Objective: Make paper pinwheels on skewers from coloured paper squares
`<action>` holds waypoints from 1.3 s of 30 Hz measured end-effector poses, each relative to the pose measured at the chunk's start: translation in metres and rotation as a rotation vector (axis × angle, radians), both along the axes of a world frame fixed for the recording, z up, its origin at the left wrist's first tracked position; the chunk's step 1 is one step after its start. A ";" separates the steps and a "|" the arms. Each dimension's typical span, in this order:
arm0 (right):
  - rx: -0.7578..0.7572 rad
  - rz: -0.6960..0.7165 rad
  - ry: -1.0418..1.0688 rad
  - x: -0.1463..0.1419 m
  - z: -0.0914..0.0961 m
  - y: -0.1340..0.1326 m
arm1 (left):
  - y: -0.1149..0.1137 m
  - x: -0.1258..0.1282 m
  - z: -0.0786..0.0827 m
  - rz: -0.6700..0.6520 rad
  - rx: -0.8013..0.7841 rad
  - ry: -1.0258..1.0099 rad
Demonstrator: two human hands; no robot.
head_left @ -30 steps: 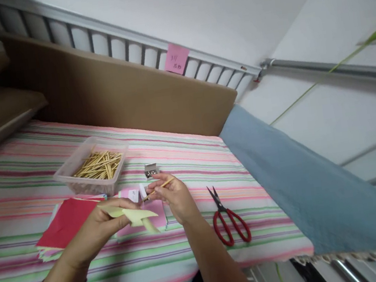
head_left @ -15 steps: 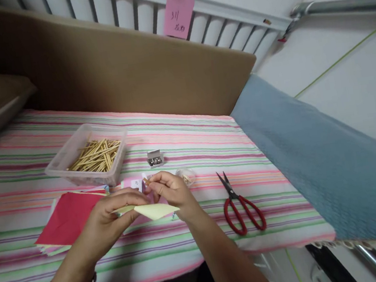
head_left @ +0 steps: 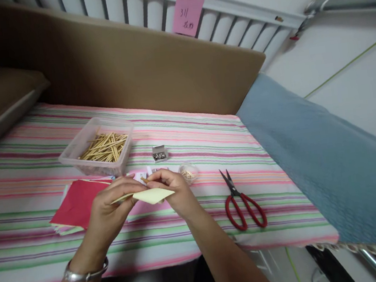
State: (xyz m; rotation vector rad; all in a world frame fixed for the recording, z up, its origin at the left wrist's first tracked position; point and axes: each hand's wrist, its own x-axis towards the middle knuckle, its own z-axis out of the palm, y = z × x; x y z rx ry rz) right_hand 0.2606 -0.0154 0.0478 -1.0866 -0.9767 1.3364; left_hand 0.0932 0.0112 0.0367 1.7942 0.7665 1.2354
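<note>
I am pinching paper in the left hand and bringing the right hand's pinched stick closer, placing both within working reach.

A pink-, green- and white-striped cloth covers the bench. On it sit a clear plastic tub, a small open box and a round clear dish – with parted, red-handled scissors to the right, a red-topped paper stack to the left – and pink paper, partly hidden.
</note>
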 end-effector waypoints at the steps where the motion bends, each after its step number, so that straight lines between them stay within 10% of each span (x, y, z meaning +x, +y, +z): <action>1: 0.007 -0.003 -0.001 0.000 0.000 0.000 | -0.001 0.000 0.000 0.004 0.004 -0.001; 39: 0.163 0.004 -0.183 -0.002 -0.006 0.001 | -0.005 -0.003 0.003 0.134 0.074 0.019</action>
